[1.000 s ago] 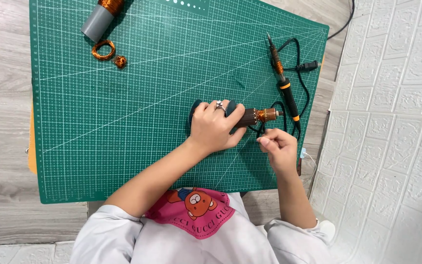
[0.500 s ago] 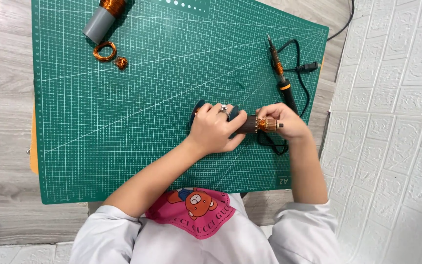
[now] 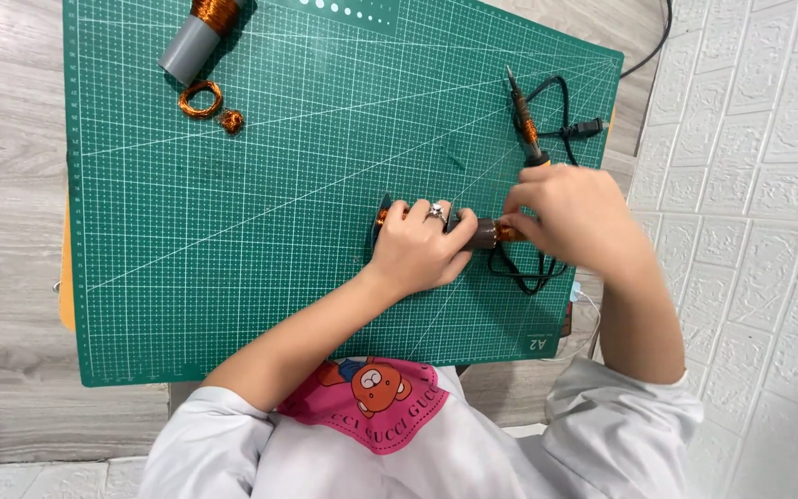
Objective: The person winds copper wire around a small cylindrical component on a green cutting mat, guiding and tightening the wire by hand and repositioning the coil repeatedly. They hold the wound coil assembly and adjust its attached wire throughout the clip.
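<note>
1. Work surface: green cutting mat (image 3: 260, 203) with white grid and diagonal guide lines, slightly rotated, top edge cut off by the frame.
2. Under the mat: pale grey wood-grain surface (image 3: 6, 185), planks running horizontally, visible along the left and bottom left.
3. Thin orange-yellow edge (image 3: 66, 277) sticks out from under the mat's left side; cannot tell what it is.
4. Right side: white panelling with embossed brick pattern (image 3: 750, 139), textured, fills the right strip of the view top to bottom.
5. Black cable (image 3: 659, 37) runs off the top right corner across the wood surface.
6. Light: even, soft, weak shadows.
</note>
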